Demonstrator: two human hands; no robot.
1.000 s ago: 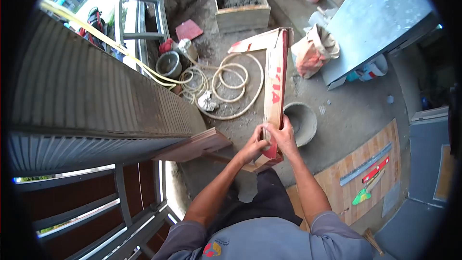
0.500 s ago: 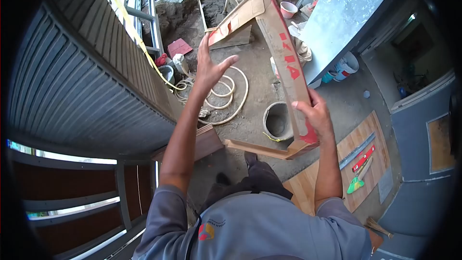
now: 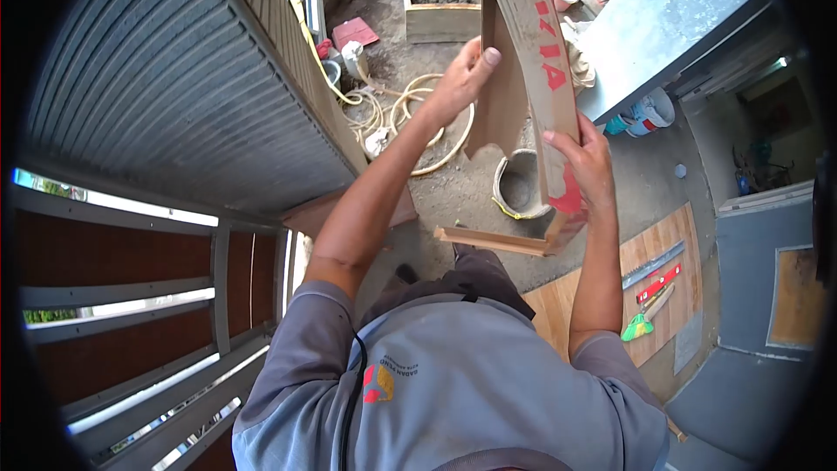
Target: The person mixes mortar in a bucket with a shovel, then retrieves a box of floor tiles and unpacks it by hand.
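A bent cardboard strip (image 3: 534, 44) with red lettering hangs upright in front of me, its lower end folding away to the left. My right hand (image 3: 586, 161) grips its right edge, thumb on the front face. At the strip's left side, my left hand (image 3: 466, 78) holds the brown cardboard flap, thumb up and fingers partly hidden behind the edge. Just behind the lower part of the cardboard, a round bucket (image 3: 520, 185) stands on the ground, partly covered by it.
A coiled hose (image 3: 408, 109) lies on the ground beyond my left arm. Further off is a wooden box of grey material (image 3: 443, 22). At right, a wooden board (image 3: 689, 244) carries a red level (image 3: 658, 283) and a green brush (image 3: 638, 326). A corrugated panel (image 3: 174, 96) rises at left.
My left hand has moved right onto the cardboard flap and closed on it. The cardboard's upper part has folded inward, and the view has shifted, showing the wooden box more fully.
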